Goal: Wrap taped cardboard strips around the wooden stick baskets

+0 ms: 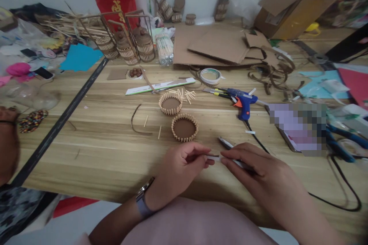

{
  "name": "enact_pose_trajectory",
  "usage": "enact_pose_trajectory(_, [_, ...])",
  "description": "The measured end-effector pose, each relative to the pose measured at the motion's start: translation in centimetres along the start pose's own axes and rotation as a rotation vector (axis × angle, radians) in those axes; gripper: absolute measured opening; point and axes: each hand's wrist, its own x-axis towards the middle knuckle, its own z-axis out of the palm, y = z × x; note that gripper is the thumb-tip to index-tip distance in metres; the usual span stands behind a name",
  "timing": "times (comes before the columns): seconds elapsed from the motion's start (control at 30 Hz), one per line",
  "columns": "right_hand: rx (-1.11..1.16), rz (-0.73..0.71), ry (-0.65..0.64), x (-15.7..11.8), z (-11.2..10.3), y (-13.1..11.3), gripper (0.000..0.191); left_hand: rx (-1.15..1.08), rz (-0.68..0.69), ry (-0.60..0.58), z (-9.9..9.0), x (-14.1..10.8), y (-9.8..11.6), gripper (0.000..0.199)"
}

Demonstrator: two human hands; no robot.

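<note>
Close to my body, my left hand (186, 160) and my right hand (255, 164) pinch opposite ends of a short narrow strip (213, 157), pale with a dark edge. A dark, pointed, pen-like tool (225, 143) runs under my right fingers; whether that hand grips it is hidden. Just beyond my left hand stands a round brown tray (184, 129) with short wooden sticks upright around its rim. Behind it is a similar stick-rimmed tray (170, 104). Loose sticks (186, 95) and a curved cardboard strip (132, 120) lie nearby.
A blue glue gun (243, 101) with a black cord lies right of the trays, near a phone (293, 130) and tape rolls (211, 75). Cardboard sheets (218, 46) and stick-sided lanterns (143, 44) stand farther back. Another person's arm (8, 145) rests at the left edge.
</note>
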Motion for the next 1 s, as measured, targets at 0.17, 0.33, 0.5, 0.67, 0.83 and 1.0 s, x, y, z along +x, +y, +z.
enact_pose_trajectory(0.17, [0.004,-0.032,-0.023,0.1,0.0,0.0,0.019,-0.033,-0.026,0.0,-0.1,0.1,0.3,0.014])
enact_pose_trajectory(0.33, [0.054,-0.042,-0.037,0.3,-0.1,-0.2,0.019,-0.089,-0.051,-0.036,-0.2,0.2,0.4,0.015])
enact_pose_trajectory(0.5, [0.06,-0.003,-0.098,0.4,-0.1,-0.3,0.02,-0.063,-0.069,-0.09,-0.6,0.3,0.2,0.021])
enact_pose_trajectory(0.67, [0.017,-0.033,-0.145,0.3,0.1,-0.4,0.019,0.362,0.045,-0.189,-0.8,0.2,1.2,0.025])
enact_pose_trajectory(0.83, [0.003,-0.12,-0.141,0.7,0.2,-0.9,0.021,0.82,0.249,-0.174,-0.6,0.2,2.1,0.018])
enact_pose_trajectory(1.0, [0.016,-0.15,-0.163,0.9,-0.3,-0.9,0.022,0.887,0.234,-0.161,-0.8,0.1,2.0,0.016])
